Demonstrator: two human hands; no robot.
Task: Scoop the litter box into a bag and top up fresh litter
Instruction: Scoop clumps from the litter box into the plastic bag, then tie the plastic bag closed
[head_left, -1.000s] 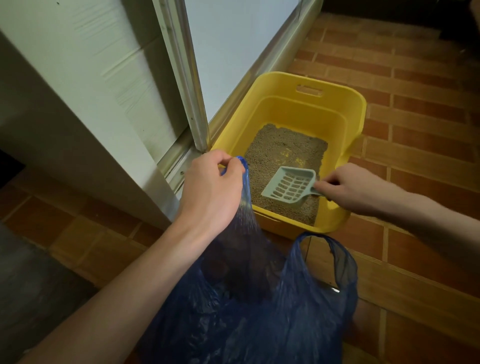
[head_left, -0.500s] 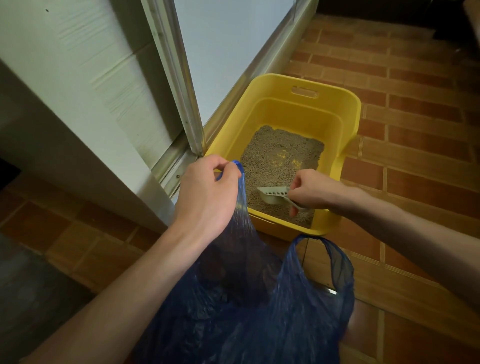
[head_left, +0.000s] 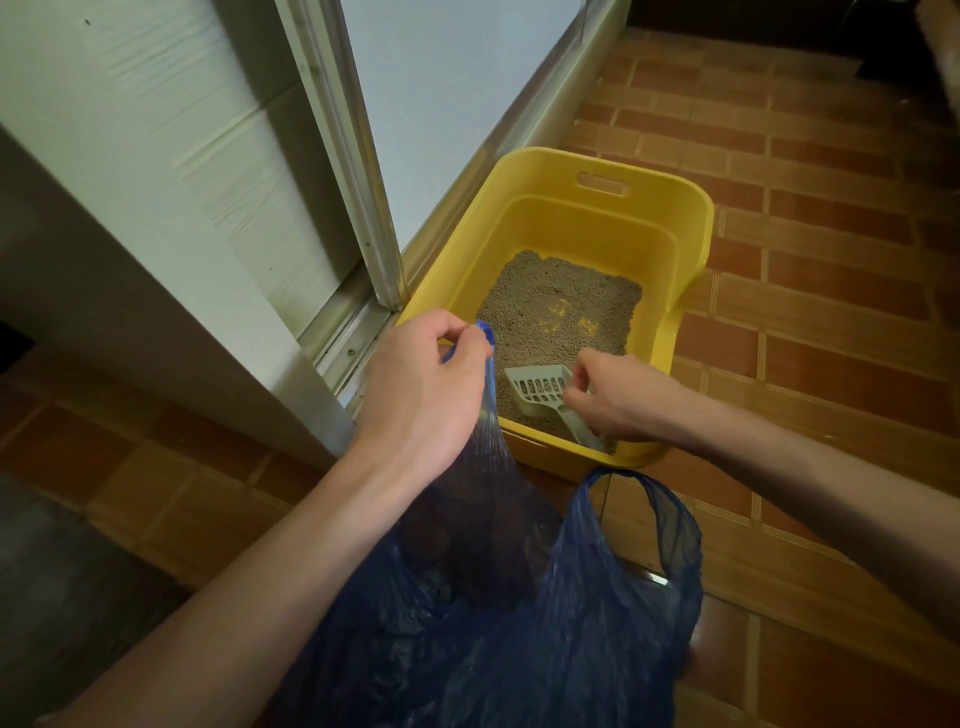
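Note:
A yellow litter box (head_left: 691, 218) stands on the tiled floor against a sliding door, with grey-brown litter (head_left: 561, 306) covering its bottom. My right hand (head_left: 618, 397) is shut on the handle of a pale slotted scoop (head_left: 537, 389), whose head lies low on the litter at the box's near left. My left hand (head_left: 421, 395) pinches one handle of a dark blue plastic bag (head_left: 498, 623) and holds it up just in front of the box. The bag's other handle (head_left: 670, 514) droops free at the right.
The sliding door's metal frame (head_left: 358, 171) and track run along the box's left side. A white wall corner (head_left: 171, 291) juts out at the left. Brown tiles (head_left: 831, 270) stretch to the right and behind the box.
My right hand has swung the scoop from the box's right side to its near left, turning the head down onto the litter. My left hand keeps holding the bag handle.

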